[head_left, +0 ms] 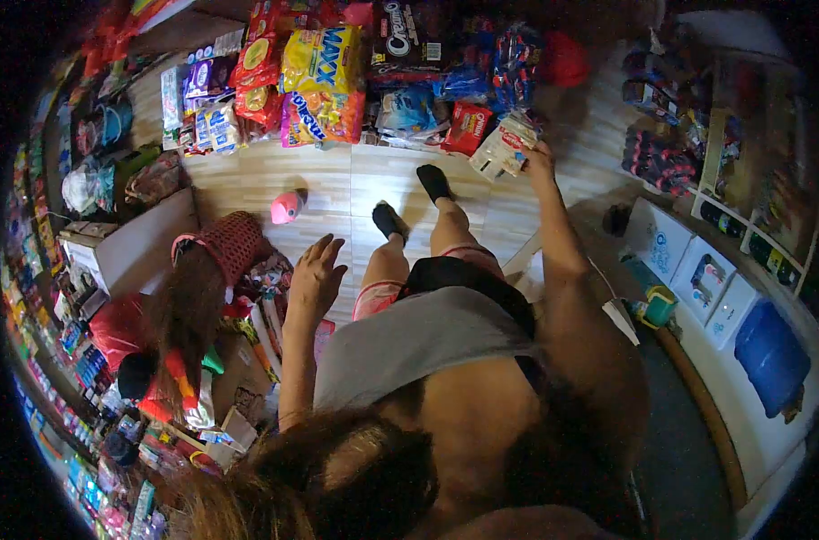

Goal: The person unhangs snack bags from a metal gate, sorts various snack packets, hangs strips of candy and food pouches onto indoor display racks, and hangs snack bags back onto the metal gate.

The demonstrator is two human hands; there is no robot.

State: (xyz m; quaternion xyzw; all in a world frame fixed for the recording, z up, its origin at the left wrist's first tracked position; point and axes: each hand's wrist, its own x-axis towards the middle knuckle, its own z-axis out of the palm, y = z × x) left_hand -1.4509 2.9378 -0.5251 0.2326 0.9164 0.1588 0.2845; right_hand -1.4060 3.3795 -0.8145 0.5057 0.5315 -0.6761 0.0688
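At the right end of a row of snack packs, my right hand (538, 162) grips the edge of a cream-coloured pack with red print (503, 148). A red box-like pack (466, 129) lies just left of it. My left hand (317, 272) hangs over the floor in front of my body, fingers apart and holding nothing. Beyond it on the tiles is a small pink rounded object (287, 207). Further along the row are a yellow MAXX bag (321, 59), an orange and pink candy bag (323, 118) and a black Creamo pack (407, 34).
A red woven basket (225, 247) and piled goods crowd the left side. White boxes with blue print (659, 241) and a blue container (771, 358) line the right. Bottle packs (659, 160) sit at the far right. My feet in black socks (389, 221) are on the tiled floor (337, 180).
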